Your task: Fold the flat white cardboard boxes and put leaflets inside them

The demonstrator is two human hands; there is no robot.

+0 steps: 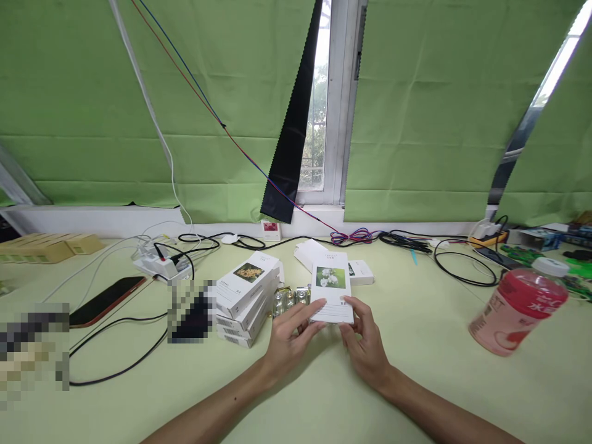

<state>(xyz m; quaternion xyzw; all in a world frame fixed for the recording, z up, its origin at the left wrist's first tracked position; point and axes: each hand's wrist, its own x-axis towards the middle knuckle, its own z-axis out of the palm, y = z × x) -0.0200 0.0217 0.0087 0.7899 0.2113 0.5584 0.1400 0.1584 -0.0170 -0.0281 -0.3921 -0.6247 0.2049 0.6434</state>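
Observation:
A white box with a picture of white flowers (330, 279) is held between my two hands near the middle of the table. My left hand (292, 327) pinches its lower left corner, and my right hand (364, 338) grips the lower right corner. Just left of it stand several metallic cylinders like batteries (290, 298), partly hidden by my left hand. Further left is a stack of white boxes (247, 293), the top one showing yellow flowers. Behind the held box lie another white box (361, 272) and a white flap or carton (308, 253).
A pink bottle (518, 308) stands at the right. On the left are a phone (108, 301), a power strip (161, 262) and looping black cables. Yellowish cartons (46, 246) sit at the far left. Coiled cables (402, 240) run along the back edge.

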